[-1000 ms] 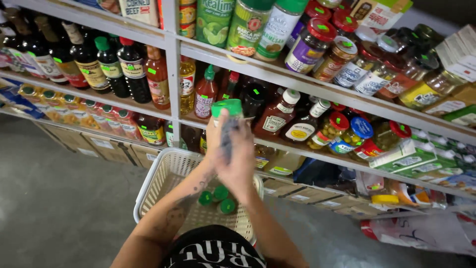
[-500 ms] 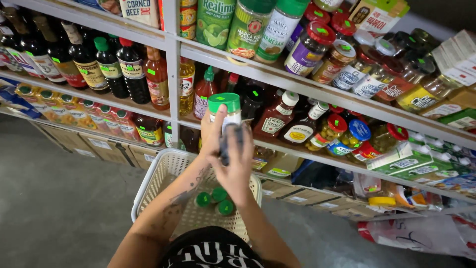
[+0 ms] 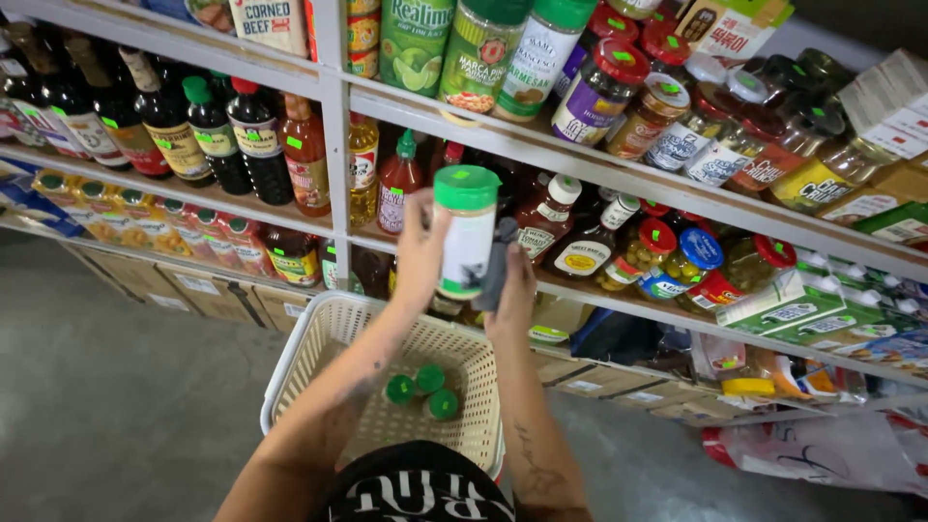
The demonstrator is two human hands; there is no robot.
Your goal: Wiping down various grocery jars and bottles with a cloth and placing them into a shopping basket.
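My left hand (image 3: 418,253) grips a tall white bottle with a green cap (image 3: 465,232), held upright in front of the shelves. My right hand (image 3: 512,290) holds a dark grey cloth (image 3: 497,266) pressed against the bottle's right side. Below my forearms sits a cream plastic basket (image 3: 319,353) with three green-capped bottles (image 3: 422,390) standing in it.
Metal shelves (image 3: 599,169) hold dark sauce bottles, red sauce bottles, jars with red and blue lids, and boxes. Cardboard boxes (image 3: 198,290) line the lowest level. Grey concrete floor (image 3: 106,416) lies to the left. A plastic bag (image 3: 822,454) sits at lower right.
Both hands have lifted the bottle slightly and the right hand has slid the cloth from the bottle's front to its right side, uncovering the white label.
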